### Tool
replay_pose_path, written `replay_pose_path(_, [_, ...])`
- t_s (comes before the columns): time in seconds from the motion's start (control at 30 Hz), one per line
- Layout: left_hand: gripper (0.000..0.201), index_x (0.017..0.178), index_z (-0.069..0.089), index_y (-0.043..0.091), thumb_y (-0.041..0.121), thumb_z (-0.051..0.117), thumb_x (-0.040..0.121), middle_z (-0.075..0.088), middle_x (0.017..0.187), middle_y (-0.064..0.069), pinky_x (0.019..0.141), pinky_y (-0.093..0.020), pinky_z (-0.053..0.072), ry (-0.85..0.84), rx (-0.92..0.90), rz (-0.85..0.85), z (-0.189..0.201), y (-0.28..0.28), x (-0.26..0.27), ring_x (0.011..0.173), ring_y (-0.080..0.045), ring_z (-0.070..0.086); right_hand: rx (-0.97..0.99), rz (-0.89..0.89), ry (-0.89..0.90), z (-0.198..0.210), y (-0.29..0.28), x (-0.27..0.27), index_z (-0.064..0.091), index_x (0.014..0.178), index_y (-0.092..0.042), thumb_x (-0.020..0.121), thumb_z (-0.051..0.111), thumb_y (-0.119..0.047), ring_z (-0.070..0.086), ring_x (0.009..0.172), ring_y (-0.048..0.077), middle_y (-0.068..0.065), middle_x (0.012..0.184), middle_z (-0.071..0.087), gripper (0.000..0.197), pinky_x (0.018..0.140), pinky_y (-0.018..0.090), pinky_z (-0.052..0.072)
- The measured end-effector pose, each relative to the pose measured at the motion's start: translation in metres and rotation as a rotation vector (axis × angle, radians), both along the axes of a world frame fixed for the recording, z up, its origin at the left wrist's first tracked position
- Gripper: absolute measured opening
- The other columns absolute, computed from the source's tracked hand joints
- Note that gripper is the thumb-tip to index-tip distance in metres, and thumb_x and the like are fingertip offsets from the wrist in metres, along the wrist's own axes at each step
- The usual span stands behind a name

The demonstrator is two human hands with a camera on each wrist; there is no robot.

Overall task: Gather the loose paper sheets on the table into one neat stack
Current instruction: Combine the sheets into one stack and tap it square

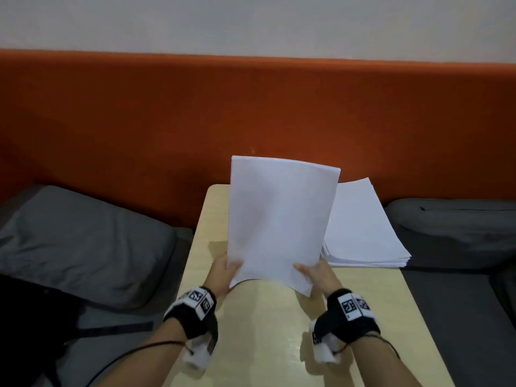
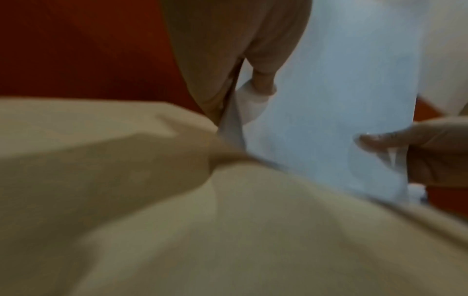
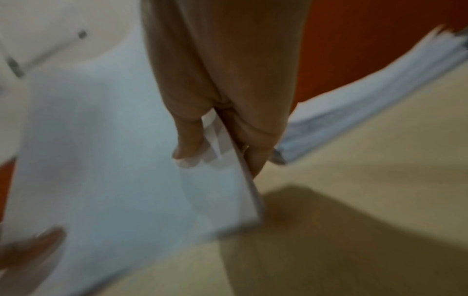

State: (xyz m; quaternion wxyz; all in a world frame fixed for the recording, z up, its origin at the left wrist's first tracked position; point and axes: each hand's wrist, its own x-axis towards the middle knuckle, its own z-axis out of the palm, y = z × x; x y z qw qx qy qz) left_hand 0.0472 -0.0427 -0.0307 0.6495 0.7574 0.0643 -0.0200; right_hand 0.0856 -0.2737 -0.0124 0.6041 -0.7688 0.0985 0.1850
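I hold a bundle of white paper sheets (image 1: 279, 219) upright above the beige table (image 1: 268, 331), its lower edge lifted off the surface. My left hand (image 1: 224, 270) pinches the bundle's lower left corner, thumb in front. My right hand (image 1: 315, 272) pinches the lower right corner. In the left wrist view the sheets (image 2: 341, 100) sit between thumb and fingers of the left hand (image 2: 243, 86). The right wrist view shows the right hand (image 3: 217, 140) gripping the sheets (image 3: 113, 150) at their edge. A second stack of paper (image 1: 363, 233) lies flat on the table's far right.
An orange padded wall (image 1: 251, 113) runs behind the table. Grey cushions lie to the left (image 1: 83, 241) and right (image 1: 458, 224) of the table. The flat stack (image 3: 367, 104) is slightly fanned at its near edge.
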Motion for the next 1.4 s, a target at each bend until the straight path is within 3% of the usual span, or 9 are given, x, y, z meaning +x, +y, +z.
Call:
replay_pose_path(0.1, [0.024,0.118,0.054,0.017,0.009,0.044,0.097,0.062,0.117,-0.008,0.071,-0.027,0.054,0.212,-0.018,0.002,-0.029,0.004,-0.009,0.099,-0.024,0.063,-0.065,-0.053,0.032,-0.029,-0.002,-0.012,0.053,0.124,0.004,0.088,0.062,-0.009,0.059,0.110,0.029,0.018,0.123,0.060,0.040,0.093,0.034,0.046])
replay_pose_path(0.23, [0.018,0.111,0.057,0.013,0.011,0.046,0.097,0.065,0.099,-0.010,0.065,-0.041,0.058,0.217,-0.023,0.003,-0.008,0.001,0.006,0.073,-0.022,0.069,-0.032,-0.205,-0.071,-0.019,-0.002,-0.004,0.055,0.119,0.005,0.088,0.062,-0.010,0.060,0.106,0.026,0.012,0.116,0.062,0.035,0.090,0.031,0.045])
replay_pose_path(0.43, [0.028,0.121,0.052,0.013,0.006,0.048,0.095,0.060,0.119,-0.003,0.091,-0.028,0.051,-0.018,0.002,-0.066,0.044,-0.010,0.029,0.108,-0.019,0.060,0.039,-0.288,-0.268,0.033,-0.011,0.006,0.059,0.113,-0.006,0.092,0.056,-0.012,0.058,0.099,0.023,0.012,0.108,0.064,0.022,0.090,0.038,0.048])
replay_pose_path(0.5, [0.029,0.122,0.050,0.009,0.005,0.050,0.093,0.061,0.117,-0.003,0.088,-0.023,0.051,-0.096,-0.046,-0.048,0.065,-0.012,0.039,0.106,-0.018,0.061,0.057,-0.292,-0.276,0.047,-0.018,0.010,0.060,0.108,-0.007,0.092,0.056,-0.011,0.056,0.091,0.021,0.019,0.099,0.063,0.017,0.086,0.050,0.049])
replay_pose_path(0.57, [0.028,0.120,0.048,0.009,0.006,0.050,0.093,0.064,0.112,-0.002,0.079,-0.019,0.054,-0.159,-0.134,-0.026,0.086,-0.018,0.051,0.100,-0.016,0.063,0.073,-0.275,-0.303,0.055,-0.025,0.014,0.060,0.103,-0.007,0.092,0.056,-0.010,0.056,0.090,0.023,0.018,0.093,0.063,0.012,0.079,0.043,0.052])
replay_pose_path(0.67, [0.032,0.127,0.044,0.010,0.008,0.048,0.095,0.059,0.125,-0.006,0.092,-0.028,0.050,-0.247,-0.127,-0.050,0.101,-0.033,0.068,0.112,-0.017,0.059,0.088,-0.248,-0.345,0.060,-0.036,0.014,0.059,0.105,-0.008,0.092,0.056,-0.010,0.058,0.093,0.022,0.008,0.097,0.063,0.014,0.073,0.022,0.048])
replay_pose_path(0.9, [0.037,0.131,0.041,0.011,0.002,0.044,0.095,0.054,0.131,-0.009,0.106,-0.044,0.040,-0.227,-0.113,-0.015,0.086,-0.091,0.080,0.122,-0.023,0.052,-0.007,-0.441,-0.434,0.067,-0.077,0.018,0.055,0.114,-0.006,0.092,0.053,-0.008,0.057,0.097,0.019,0.007,0.106,0.061,0.022,0.081,0.027,0.048])
replay_pose_path(1.07, [0.036,0.131,0.042,0.011,0.004,0.044,0.095,0.054,0.131,-0.007,0.106,-0.042,0.040,-0.186,-0.111,-0.034,0.079,-0.127,0.089,0.121,-0.020,0.052,-0.134,-0.492,-0.406,0.068,-0.117,0.037,0.053,0.122,-0.008,0.091,0.055,-0.007,0.057,0.109,0.021,0.010,0.116,0.062,0.032,0.084,0.026,0.043])
replay_pose_path(1.4, [0.041,0.132,0.040,0.007,0.005,0.051,0.093,0.056,0.124,-0.003,0.092,-0.027,0.045,-0.084,-0.072,-0.038,0.085,-0.175,0.134,0.112,-0.016,0.055,-0.188,-0.505,-0.391,0.076,-0.165,0.079,0.054,0.122,-0.010,0.092,0.053,-0.005,0.053,0.099,0.012,0.001,0.110,0.060,0.030,0.085,0.026,0.041])
